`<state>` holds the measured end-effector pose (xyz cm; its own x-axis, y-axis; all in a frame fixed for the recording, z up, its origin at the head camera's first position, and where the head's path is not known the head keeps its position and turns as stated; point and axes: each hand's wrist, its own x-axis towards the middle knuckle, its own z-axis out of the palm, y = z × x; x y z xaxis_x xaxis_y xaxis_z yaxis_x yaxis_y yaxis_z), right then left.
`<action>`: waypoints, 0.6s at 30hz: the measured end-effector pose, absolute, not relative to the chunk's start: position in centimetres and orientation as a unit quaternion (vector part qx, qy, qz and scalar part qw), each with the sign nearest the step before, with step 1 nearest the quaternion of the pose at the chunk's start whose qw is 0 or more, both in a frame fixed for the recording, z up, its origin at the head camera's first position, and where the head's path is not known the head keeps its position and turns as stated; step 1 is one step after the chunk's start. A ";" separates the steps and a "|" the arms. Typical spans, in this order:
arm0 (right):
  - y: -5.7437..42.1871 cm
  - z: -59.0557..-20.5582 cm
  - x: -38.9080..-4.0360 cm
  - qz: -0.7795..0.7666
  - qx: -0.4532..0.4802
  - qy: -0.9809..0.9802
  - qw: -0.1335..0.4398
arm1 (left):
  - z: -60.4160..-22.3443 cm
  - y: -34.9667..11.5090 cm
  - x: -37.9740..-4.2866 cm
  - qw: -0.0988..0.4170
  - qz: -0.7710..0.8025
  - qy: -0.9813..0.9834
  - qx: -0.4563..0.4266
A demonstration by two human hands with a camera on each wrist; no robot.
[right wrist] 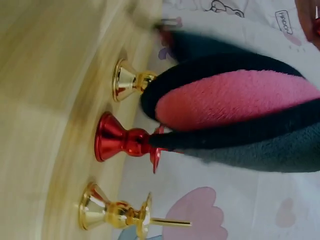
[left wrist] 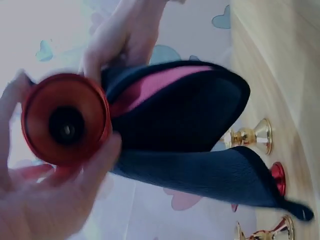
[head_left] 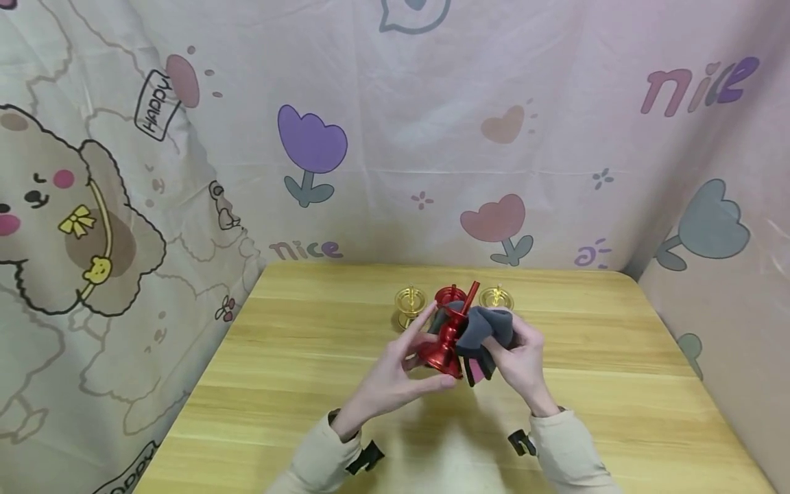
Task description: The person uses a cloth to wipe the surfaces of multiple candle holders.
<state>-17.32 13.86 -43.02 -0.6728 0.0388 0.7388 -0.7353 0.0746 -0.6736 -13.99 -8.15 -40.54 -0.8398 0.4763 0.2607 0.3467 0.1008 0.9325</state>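
My left hand (head_left: 391,377) grips a shiny red candlestick (head_left: 446,341) by its flared base, thumb and fingers on opposite sides. It is held off the table, with its top tilted to the right. In the left wrist view its hollow underside (left wrist: 40,120) faces the camera. A dark grey cloth (head_left: 484,328) with a pink inner face (right wrist: 235,97) is bunched in my right hand (head_left: 521,357). That cloth lies against the candlestick's stem and hangs down in loose folds. Part of the right hand is hidden behind the cloth.
Toward the back of the wooden table (head_left: 296,343) three candlesticks stand upright in a row: a gold one (head_left: 410,302) at left, a red one (right wrist: 110,137) in the middle and another gold one (head_left: 497,298) at right. Patterned fabric (head_left: 395,137) hangs behind and at the sides.
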 end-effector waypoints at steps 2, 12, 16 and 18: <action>13.7 -42.9 -17.3 0.613 0.255 -0.680 0.312 | -40.6 -8.1 -13.9 0.032 0.595 0.755 0.273; 12.9 -43.2 -17.3 0.712 0.248 -0.593 0.283 | -41.0 -8.4 -14.9 0.147 0.712 0.621 0.294; 13.2 -43.4 -17.4 0.693 0.236 -0.620 0.283 | -41.0 -8.3 -14.9 0.116 0.669 0.678 0.282; 13.4 -43.4 -17.4 0.673 0.241 -0.639 0.285 | -40.9 -8.3 -14.8 0.101 0.649 0.702 0.275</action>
